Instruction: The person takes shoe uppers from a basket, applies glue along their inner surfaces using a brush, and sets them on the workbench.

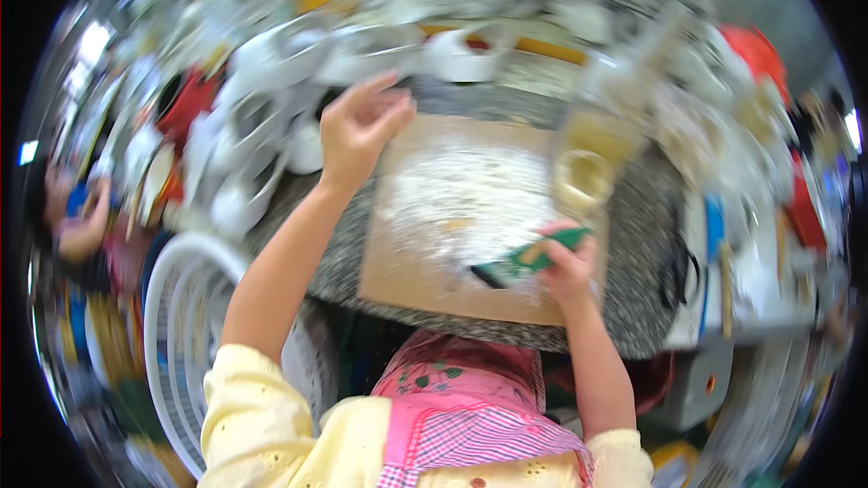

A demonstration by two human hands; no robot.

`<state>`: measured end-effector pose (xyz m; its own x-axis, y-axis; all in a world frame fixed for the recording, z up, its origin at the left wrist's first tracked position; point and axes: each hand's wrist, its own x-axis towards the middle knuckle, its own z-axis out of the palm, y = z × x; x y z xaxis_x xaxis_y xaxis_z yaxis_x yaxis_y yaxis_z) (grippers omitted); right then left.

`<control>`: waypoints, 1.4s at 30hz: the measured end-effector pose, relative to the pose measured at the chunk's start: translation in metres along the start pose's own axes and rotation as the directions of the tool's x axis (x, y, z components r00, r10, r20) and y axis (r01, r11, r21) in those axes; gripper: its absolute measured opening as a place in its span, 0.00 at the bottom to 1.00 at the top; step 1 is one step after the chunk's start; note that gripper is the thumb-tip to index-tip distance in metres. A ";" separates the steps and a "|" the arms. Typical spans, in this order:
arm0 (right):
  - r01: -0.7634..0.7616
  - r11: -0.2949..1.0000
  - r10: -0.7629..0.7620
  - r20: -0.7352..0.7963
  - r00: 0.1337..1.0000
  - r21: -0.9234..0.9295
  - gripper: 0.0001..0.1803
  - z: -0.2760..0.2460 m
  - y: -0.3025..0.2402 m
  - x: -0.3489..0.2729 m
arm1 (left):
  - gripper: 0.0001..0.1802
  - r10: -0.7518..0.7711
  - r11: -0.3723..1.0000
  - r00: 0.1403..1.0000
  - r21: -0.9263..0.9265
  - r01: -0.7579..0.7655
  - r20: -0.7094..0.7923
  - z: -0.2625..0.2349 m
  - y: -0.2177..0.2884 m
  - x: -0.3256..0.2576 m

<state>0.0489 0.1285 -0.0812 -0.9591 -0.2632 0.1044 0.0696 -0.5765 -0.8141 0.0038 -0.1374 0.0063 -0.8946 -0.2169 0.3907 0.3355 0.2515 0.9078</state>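
My left hand (360, 131) is raised over the far left corner of a brown board (398, 278), near several white curved pieces. Its fingers are loosely bent with the thumb apart, somewhat blurred, and nothing shows in them. My right hand (570, 269) is closed round a flat green tool (517, 264) with a dark end, perhaps a brush or scraper; blur hides its exact kind. The tool's dark end rests over the board's near part. A layer of white bits or powder (470, 185) covers the board's middle, thinner toward me.
A clear bottle-like container with yellowish contents (601, 140) lies at the board's right. White curved pieces (375, 50) line the far side. A white basket (161, 334) stands at the left. Black scissors-like handles (676, 273) lie on the speckled tabletop (637, 244). Another person sits far left.
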 end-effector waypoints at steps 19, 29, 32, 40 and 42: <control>0.262 0.854 -0.277 0.032 0.960 -0.449 0.10 0.021 -0.017 -0.011 | 0.19 -0.421 0.371 0.690 0.583 0.723 -0.589 -0.262 0.010 -0.309; 0.240 0.873 -0.260 0.011 0.965 -0.424 0.10 0.042 -0.021 -0.022 | 0.16 -0.818 0.422 0.516 0.345 0.838 -0.253 -0.280 -0.032 -0.281; 0.240 0.887 -0.321 -0.152 0.935 -0.394 0.10 0.024 -0.030 -0.019 | 0.18 -0.502 0.862 0.638 -0.398 0.314 -0.584 -0.328 0.002 -0.289; 0.293 0.559 -0.548 -0.080 0.833 -0.776 0.07 0.024 -0.077 0.013 | 0.22 0.297 0.631 0.913 0.661 -0.407 0.279 -0.144 0.085 -0.159; 0.230 0.401 -0.616 -0.075 0.784 -0.887 0.07 0.002 -0.101 0.014 | 0.20 0.241 0.504 0.683 0.512 -0.695 0.690 -0.072 0.078 -0.101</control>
<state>0.0285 0.1815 0.0040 -0.8157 0.2066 0.5403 -0.4360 0.3942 -0.8090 0.1413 -0.1634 0.0488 -0.7336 0.5634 0.3799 0.6402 0.7605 0.1084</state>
